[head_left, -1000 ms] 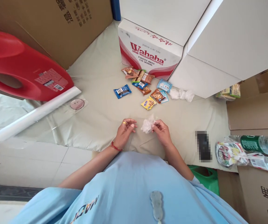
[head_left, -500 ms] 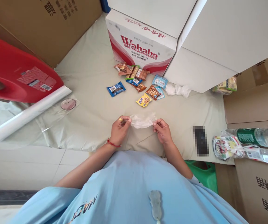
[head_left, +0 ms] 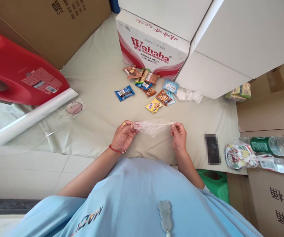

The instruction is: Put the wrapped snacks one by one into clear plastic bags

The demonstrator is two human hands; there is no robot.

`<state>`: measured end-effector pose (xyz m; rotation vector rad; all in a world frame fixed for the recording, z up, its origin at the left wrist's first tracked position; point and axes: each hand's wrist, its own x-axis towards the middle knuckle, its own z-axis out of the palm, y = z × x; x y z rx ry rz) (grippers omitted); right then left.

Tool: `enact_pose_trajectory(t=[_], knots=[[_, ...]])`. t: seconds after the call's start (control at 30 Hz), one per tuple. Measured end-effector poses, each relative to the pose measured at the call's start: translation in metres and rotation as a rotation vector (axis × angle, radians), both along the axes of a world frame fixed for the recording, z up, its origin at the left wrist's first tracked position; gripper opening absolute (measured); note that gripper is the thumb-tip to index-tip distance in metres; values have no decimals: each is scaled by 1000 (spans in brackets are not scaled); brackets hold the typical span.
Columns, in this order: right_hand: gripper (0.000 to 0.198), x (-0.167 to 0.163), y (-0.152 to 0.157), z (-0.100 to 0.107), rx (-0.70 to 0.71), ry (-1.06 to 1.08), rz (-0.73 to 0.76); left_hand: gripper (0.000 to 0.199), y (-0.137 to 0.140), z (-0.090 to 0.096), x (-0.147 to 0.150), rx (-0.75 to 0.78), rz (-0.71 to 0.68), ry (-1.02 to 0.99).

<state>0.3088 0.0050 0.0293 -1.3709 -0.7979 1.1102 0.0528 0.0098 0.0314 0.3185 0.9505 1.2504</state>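
A thin, clear plastic bag (head_left: 154,127) is stretched between my two hands, just above the cloth-covered surface. My left hand (head_left: 124,135), with a ring and a red bracelet at the wrist, pinches one end of it. At the other end, the fingertips of my right hand (head_left: 179,135) grip its corner. Beyond the bag lies a yellow cookie packet (head_left: 153,105). Behind that are a brown cookie packet (head_left: 163,97), a light blue packet (head_left: 170,86) and a dark blue packet (head_left: 124,93), with several more snack packets piled near the box.
A Wahaha water carton (head_left: 151,49) stands at the back. Crumpled clear plastic (head_left: 189,96) lies beside the packets. On the left are a red jug (head_left: 20,72) and a white plastic roll (head_left: 33,118). Bottles (head_left: 282,145) and a blurred dark object (head_left: 213,149) are at the right.
My hands have moved farther apart, left hand to the left and right hand to the right. The bunched plastic bag is now spread wider and flatter between them.
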Motion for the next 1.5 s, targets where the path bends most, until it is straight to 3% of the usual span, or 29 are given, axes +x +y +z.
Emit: enact_pose_trajectory(t=[0.07, 0.17, 0.3, 0.4, 0.47, 0.63, 0.8, 0.87, 0.97, 1.0, 1.07, 1.17, 1.23, 1.33, 1.5], knots=[[31, 0, -6, 6, 93, -170, -46, 26, -2, 0, 0, -8, 3, -24], [27, -12, -14, 14, 148, -312, 151, 26, -4, -2, 2, -11, -16, -35], [54, -40, -11, 7, 27, -321, 393, 24, -6, -3, 5, 9, -36, -37], [40, -48, -2, -5, -58, -180, 345, 23, -4, -1, 1, 26, -5, -22], [31, -41, 4, -9, -71, -84, 259, 23, -2, -1, -8, 38, 44, 3], [33, 1, 8, -2, -25, -77, 123, 21, -3, -10, -34, 27, 159, 72], [20, 40, -6, 3, -16, -354, 390, 21, -9, -18, -40, 7, 143, 99], [23, 49, -10, 5, -38, -502, 322, 22, -9, -17, -38, 8, 119, 116], [35, 48, -11, 14, -35, -611, 18, 24, -8, -13, -32, 41, 95, 154], [37, 43, -10, 18, -1, -619, -14, 25, -7, -12, -30, 60, 88, 167], [38, 25, -7, 27, 113, -640, 100, 25, -8, -8, -24, 104, 60, 195], [46, -12, 4, 29, 281, -730, 504, 24, -12, -5, -17, 131, -3, 219], [40, -35, 13, 21, 348, -830, 693, 25, -15, -3, -16, 106, -35, 223], [21, -56, 23, 6, 402, -922, 747, 31, -19, 2, -22, 7, -86, 206], [25, -66, 18, 3, 546, -819, 871, 63, -8, 8, -43, -172, -238, 145]])
